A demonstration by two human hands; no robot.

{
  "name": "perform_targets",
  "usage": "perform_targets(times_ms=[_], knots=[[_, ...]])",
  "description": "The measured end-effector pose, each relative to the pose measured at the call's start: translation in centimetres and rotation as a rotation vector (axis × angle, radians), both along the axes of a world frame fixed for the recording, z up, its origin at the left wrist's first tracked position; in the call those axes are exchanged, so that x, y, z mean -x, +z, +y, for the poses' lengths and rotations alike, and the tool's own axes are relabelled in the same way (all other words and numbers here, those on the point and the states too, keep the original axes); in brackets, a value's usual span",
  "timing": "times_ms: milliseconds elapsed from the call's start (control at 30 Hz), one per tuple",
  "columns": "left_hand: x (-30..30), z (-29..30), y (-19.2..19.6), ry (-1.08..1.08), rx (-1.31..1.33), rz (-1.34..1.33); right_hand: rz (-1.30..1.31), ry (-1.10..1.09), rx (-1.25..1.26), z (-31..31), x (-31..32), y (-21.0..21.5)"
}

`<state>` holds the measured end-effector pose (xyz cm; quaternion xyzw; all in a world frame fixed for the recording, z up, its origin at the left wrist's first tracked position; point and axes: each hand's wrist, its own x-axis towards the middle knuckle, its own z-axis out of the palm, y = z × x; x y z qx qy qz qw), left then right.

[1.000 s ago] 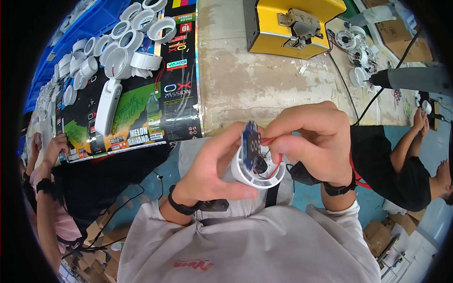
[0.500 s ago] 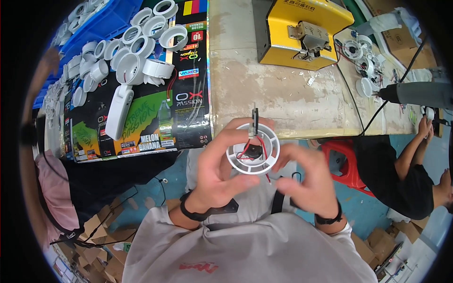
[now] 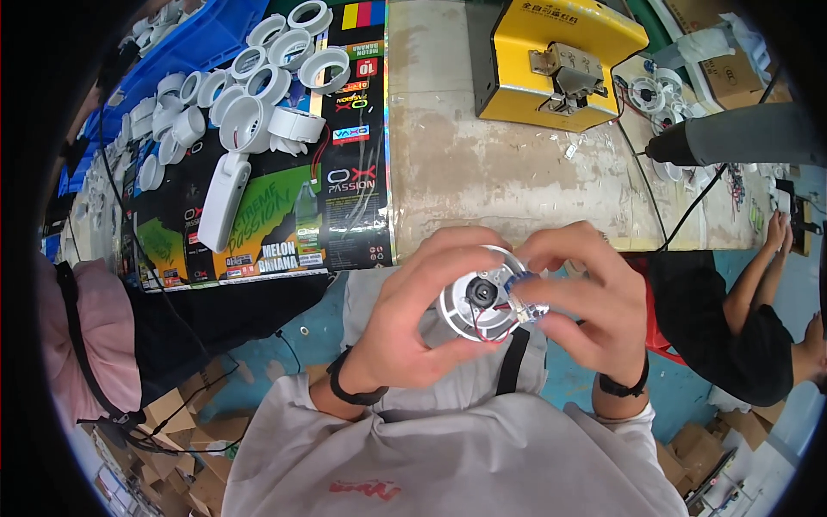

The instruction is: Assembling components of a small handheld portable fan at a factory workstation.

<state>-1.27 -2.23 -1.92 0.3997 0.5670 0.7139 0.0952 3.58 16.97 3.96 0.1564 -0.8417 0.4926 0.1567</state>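
My left hand (image 3: 403, 320) curls its fingers and thumb around a white ring-shaped plastic housing (image 3: 446, 303), just in front of the table edge. Inside the housing sits a small motor with a black centre (image 3: 481, 292), and thin red and black wires (image 3: 479, 327) run from it. At the housing's right side, my right hand (image 3: 599, 302) pinches a small circuit board (image 3: 529, 312) between thumb and fingers. The board lies against or just over the rim; fingers hide part of it, so I cannot tell whether it is seated.
Many white plastic rings (image 3: 245, 125) and a white handle-shaped piece (image 3: 222, 205) lie on printed sheeting at left, by a blue crate (image 3: 202, 47). A yellow machine (image 3: 517, 65) stands at the back. A grey power screwdriver (image 3: 732, 138) juts in from the right. Co-workers sit on both sides.
The housing has shifted right and tilted, showing the motor more fully. My right hand has closed on the circuit board, which stood upright at the top and is now at the right side.
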Motion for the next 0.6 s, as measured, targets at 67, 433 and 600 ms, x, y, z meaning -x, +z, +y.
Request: perform_targets(times_ms=[67,433,600], knots=[[-0.6,-0.3,0.4,-0.032,0.036,-0.112,0.046,0.177,-0.11,0.5,0.3,0.7],[-1.2,-0.7,0.6,-0.05,0.02,-0.239,-0.162,0.208,0.035,-0.5,0.2,1.9],[-1.9,0.6,1.5,0.075,0.181,-0.126,-0.22,0.181,-0.119,-1.2,0.6,2.6]])
